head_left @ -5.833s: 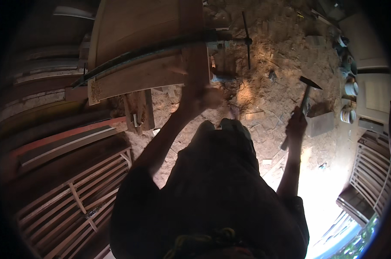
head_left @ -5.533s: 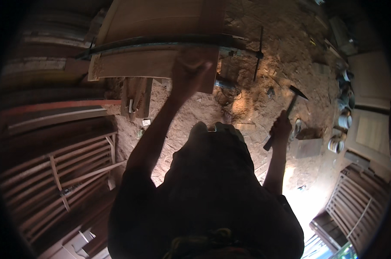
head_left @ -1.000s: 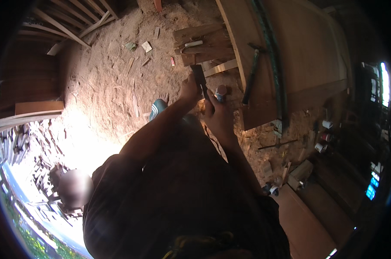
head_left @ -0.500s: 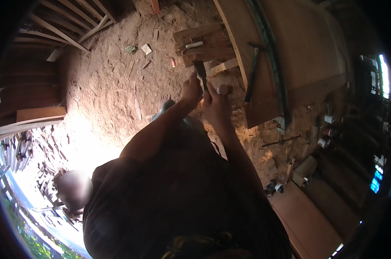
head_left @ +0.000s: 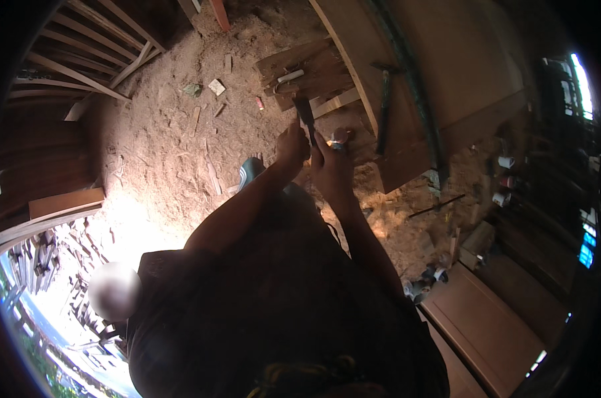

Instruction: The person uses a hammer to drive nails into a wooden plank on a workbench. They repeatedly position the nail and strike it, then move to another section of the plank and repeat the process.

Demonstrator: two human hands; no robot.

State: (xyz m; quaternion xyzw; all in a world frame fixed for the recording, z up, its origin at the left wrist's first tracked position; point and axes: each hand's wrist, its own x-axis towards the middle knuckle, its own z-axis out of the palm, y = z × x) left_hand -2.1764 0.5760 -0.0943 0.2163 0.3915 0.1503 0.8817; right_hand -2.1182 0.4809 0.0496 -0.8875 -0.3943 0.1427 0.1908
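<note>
In front of my body, my right hand (head_left: 332, 171) is closed around a dark tool (head_left: 305, 113) with a flat, flared end pointing away from me. I cannot make out its exact kind. Just left of it, my left hand (head_left: 291, 147) is closed close beside the tool. Shadow hides what, if anything, its fingers hold. A small round-topped object (head_left: 339, 136) shows just beyond my right hand. Past the tool's end lie wooden boards (head_left: 300, 60) on the ground, with a pale-handled item (head_left: 290, 76) on them.
To the right a large wooden panel (head_left: 460, 73) carries a hammer (head_left: 385, 106) and a long dark green bar (head_left: 413, 79). Sawdust and wood scraps cover the ground (head_left: 181, 139). Slatted timber (head_left: 95, 60) stands far left; a brown panel (head_left: 483, 318) lies lower right.
The view has shifted slightly, and the panel and hammer sit a little further left. Both hands stay close together, with the tool in my right hand. More of my striped lower leg shows.
</note>
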